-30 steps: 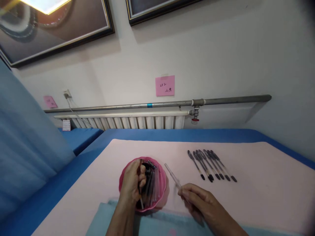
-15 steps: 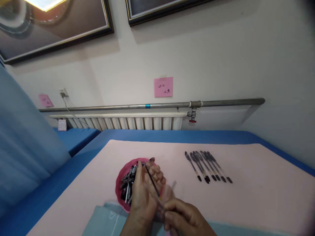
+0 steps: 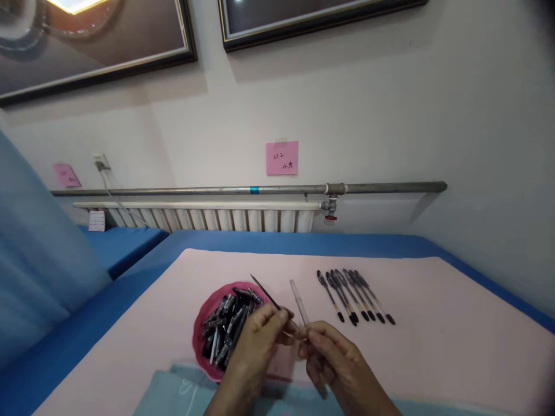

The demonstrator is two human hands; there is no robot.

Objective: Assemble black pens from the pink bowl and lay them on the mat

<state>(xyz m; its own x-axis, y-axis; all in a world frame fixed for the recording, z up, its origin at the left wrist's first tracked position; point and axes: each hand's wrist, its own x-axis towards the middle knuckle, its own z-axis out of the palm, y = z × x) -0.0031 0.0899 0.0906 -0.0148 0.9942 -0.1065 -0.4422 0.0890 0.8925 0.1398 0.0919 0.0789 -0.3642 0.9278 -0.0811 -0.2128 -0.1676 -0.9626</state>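
Between the fingers of my left hand [image 3: 264,335] is a thin dark pen refill [image 3: 264,290], its tip pointing up and left. My right hand [image 3: 333,355] pinches a clear pen barrel [image 3: 298,300] that sticks up past the fingertips. Both hands are close together, fingertips almost meeting over the pink sheet. Just left of my left hand stands a pink scalloped bowl [image 3: 198,329] filled with black and clear pen parts [image 3: 225,323]; my left forearm hides part of its right side.
Several capped black pens [image 3: 353,294] lie in a slanted row on the pink sheet [image 3: 433,335] at the right. A light-blue cloth [image 3: 169,393] lies along the near edge. Beyond the blue bed edge [image 3: 295,242] are a radiator [image 3: 225,219] and a pipe [image 3: 390,188].
My left hand has turned from an open palm to a pinch on the refill. The clear barrel now stands upright in my right hand. The view has shifted slightly.
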